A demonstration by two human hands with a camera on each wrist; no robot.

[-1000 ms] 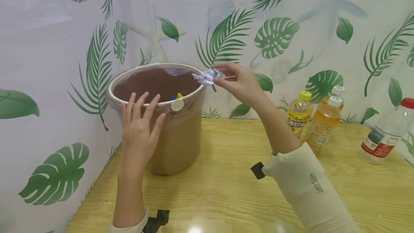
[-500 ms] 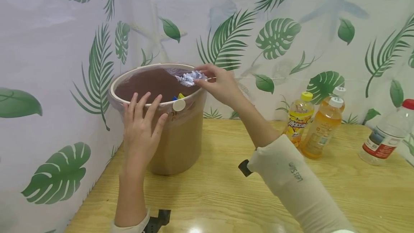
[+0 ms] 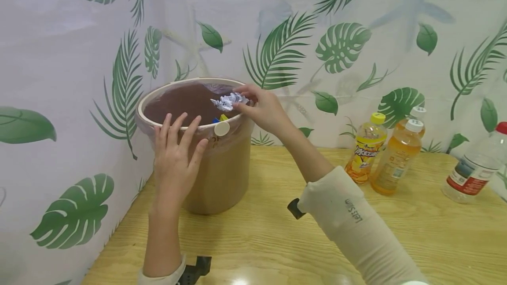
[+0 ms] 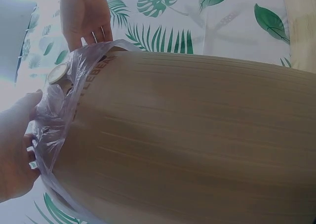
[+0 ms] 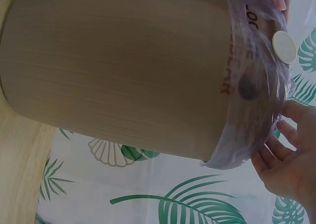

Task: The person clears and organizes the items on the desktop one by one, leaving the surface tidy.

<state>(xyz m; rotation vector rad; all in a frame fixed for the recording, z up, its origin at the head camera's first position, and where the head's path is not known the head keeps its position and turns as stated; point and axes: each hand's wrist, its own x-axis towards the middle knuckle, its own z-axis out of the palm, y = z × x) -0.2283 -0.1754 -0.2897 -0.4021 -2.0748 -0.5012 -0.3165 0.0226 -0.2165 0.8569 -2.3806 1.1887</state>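
Observation:
A brown trash can (image 3: pixel 222 175) with a cream rim and a clear plastic liner (image 4: pixel 52 120) folded over its edge stands on the table. My right hand (image 3: pixel 263 107) pinches a crumpled ball of white paper (image 3: pixel 227 101) between thumb and fingers, over the right part of the can's opening. In the right wrist view my right hand (image 5: pixel 291 159) is beside the lined rim, and the paper is hidden. My left hand (image 3: pixel 174 157) rests on the near left rim with its fingers spread and straight. Blue and yellow bits (image 3: pixel 222 118) show just inside the near rim.
To the right stand a yellow-capped drink bottle (image 3: pixel 366 148), two white-capped bottles of orange drink (image 3: pixel 398 157) and a clear red-capped bottle (image 3: pixel 473 166). Leaf-patterned sheeting (image 3: pixel 340 47) hangs behind and to the left of the wooden table (image 3: pixel 269 228).
My right hand has moved left with the crumpled paper, from the can's right edge to over its opening. The left hand stays on the rim. The view has shifted slightly.

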